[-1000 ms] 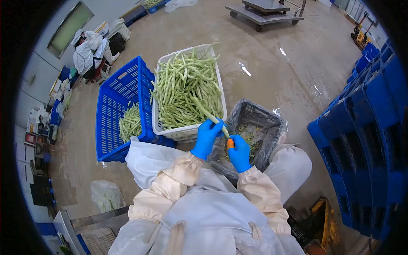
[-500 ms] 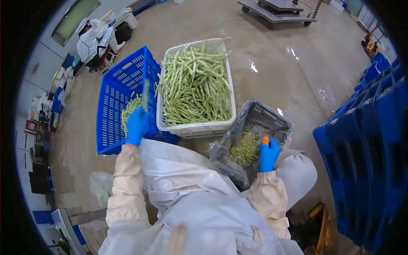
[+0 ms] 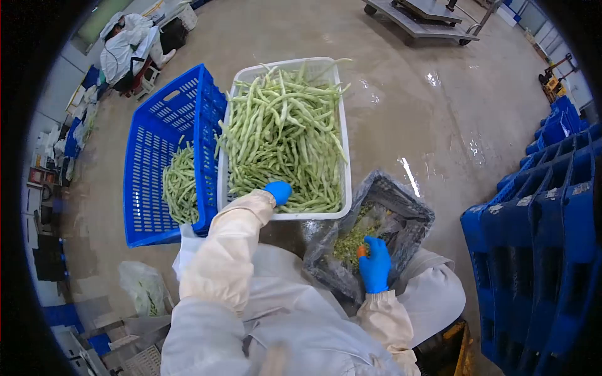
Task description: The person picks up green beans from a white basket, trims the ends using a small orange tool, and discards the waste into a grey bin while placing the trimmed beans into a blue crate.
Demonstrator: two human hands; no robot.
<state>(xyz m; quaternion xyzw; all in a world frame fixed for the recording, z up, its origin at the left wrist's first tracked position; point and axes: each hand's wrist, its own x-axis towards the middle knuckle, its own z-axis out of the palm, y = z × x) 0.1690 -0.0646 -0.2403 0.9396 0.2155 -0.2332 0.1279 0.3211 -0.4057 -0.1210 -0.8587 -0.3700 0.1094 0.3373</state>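
My left hand (image 3: 278, 192), in a blue glove, reaches over the near side of the white crate (image 3: 343, 188) and touches the green beans (image 3: 282, 125) heaped inside. Its fingers are hidden from me. My right hand (image 3: 375, 266), gloved in blue with an orange cover (image 3: 362, 251) on the thumb, hovers above a bin lined with dark plastic (image 3: 411, 219). Its fingers are curled, and whatever they may hold is hidden. Small green trimmings (image 3: 352, 244) lie in that bin. Left of the white crate, a blue crate (image 3: 144, 213) contains a smaller pile of beans (image 3: 181, 185).
Stacked blue pallets (image 3: 533, 250) stand on the right. A metal cart (image 3: 426, 28) is at the far top, and a pallet jack (image 3: 555, 78) at the far right. Another person (image 3: 122, 53) sits at upper left. A clear plastic bag (image 3: 141, 285) lies on the wet floor.
My left hand has moved right from the blue crate, where it held a bean, to the beans in the white crate. The right hand stays over the lined bin, and the view has shifted slightly.
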